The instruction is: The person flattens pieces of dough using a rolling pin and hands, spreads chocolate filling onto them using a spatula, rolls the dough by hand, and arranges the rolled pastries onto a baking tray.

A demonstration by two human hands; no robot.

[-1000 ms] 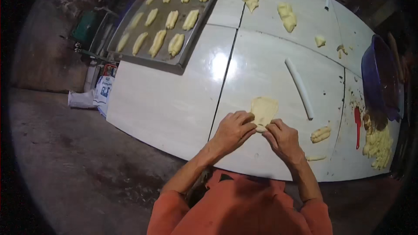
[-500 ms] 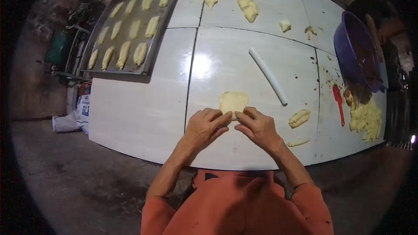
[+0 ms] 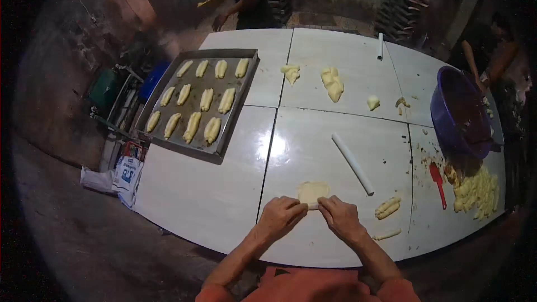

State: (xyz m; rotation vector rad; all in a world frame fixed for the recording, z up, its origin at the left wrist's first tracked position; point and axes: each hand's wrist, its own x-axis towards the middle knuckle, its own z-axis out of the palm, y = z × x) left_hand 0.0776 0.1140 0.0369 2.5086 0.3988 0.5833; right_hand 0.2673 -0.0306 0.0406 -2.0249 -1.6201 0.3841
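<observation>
A small flat sheet of pale dough (image 3: 312,191) lies on the white table in front of me, its near edge folded over. My left hand (image 3: 281,214) pinches the left part of that edge, fingers closed on it. At the right part of the same edge, my right hand (image 3: 340,216) has its thumb and fingers closed on the dough too. A white rolling tube (image 3: 352,164) rests beyond my right hand. Shaped dough pieces (image 3: 387,207) and a thin dough strip (image 3: 387,235) lie to its right.
A metal baking tray (image 3: 239,106) with several rolled pastries is at the far left. On the right are a purple basin (image 3: 442,113), a red spatula (image 3: 438,184) and heaped dough strips (image 3: 475,194). Dough lumps (image 3: 332,84) lie farther back. Two other people stand around the table's far side.
The view has tilted up, showing the far side and other people. Both hands stay at the dough's near edge, which is now folded a little more visibly.
</observation>
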